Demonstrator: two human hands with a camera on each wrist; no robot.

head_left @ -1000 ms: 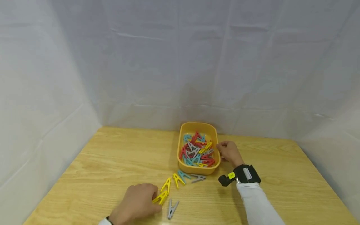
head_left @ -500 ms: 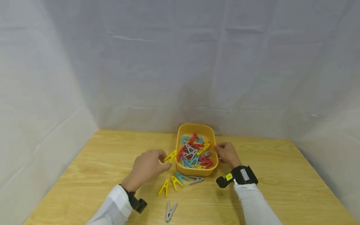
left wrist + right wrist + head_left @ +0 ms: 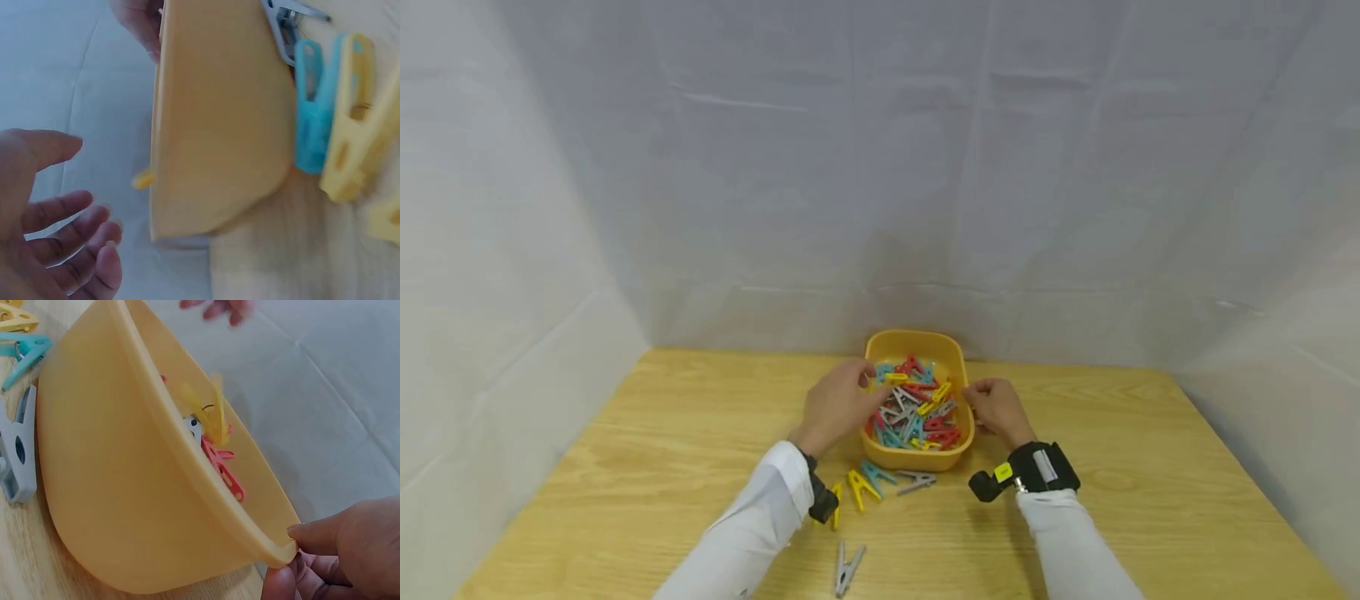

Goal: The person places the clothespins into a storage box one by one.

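A yellow-orange bin [image 3: 910, 337] full of red, teal, grey and yellow clothespins stands on the wooden table [image 3: 700, 433]. My left hand [image 3: 844, 400] hovers over the bin's left rim with its fingers spread and holds nothing; in the left wrist view the left hand [image 3: 56, 250] is open beside the bin [image 3: 219, 119]. A yellow clothespin [image 3: 209, 412] is blurred in mid-air inside the bin [image 3: 125, 487]. My right hand [image 3: 337, 556] pinches the rim at the bin's right side, thumb on top. In the head view the right hand [image 3: 994, 407] is at that rim.
Loose clothespins lie in front of the bin: a yellow one [image 3: 859, 486], a teal one [image 3: 876, 475], a grey one [image 3: 916, 481] and another grey one [image 3: 846, 571] nearer the front edge. White cloth walls close in the back and both sides.
My left hand lifted a yellow clothespin off the table, carried it up to the bin and let it go over the pile. The right hand stayed on the rim.
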